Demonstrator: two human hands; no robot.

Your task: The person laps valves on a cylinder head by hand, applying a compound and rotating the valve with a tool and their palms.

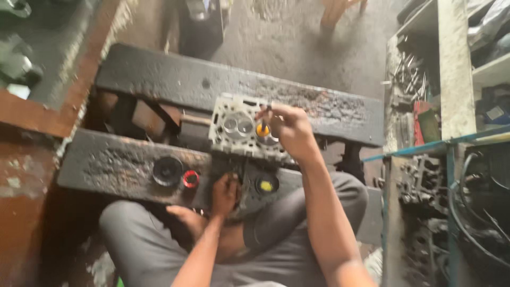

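Observation:
A grey metal cylinder head (236, 127) with round valve seats lies across two blackened beams. My right hand (291, 130) rests on its right part, fingers closed on a thin dark rod (266, 114) that stands over an orange-yellow tip (262, 130) in one seat. My left hand (225, 194) grips the near underside edge of the head, below the beam. My grey-trousered knees sit under the near beam.
A black round cap (167, 170), a red ring (190, 179) and a black-and-yellow disc (266, 185) lie on the near beam (117, 165). A rusty bench edge (32, 117) is at left. Shelves (454, 69) with tools and engine parts (419, 180) stand at right.

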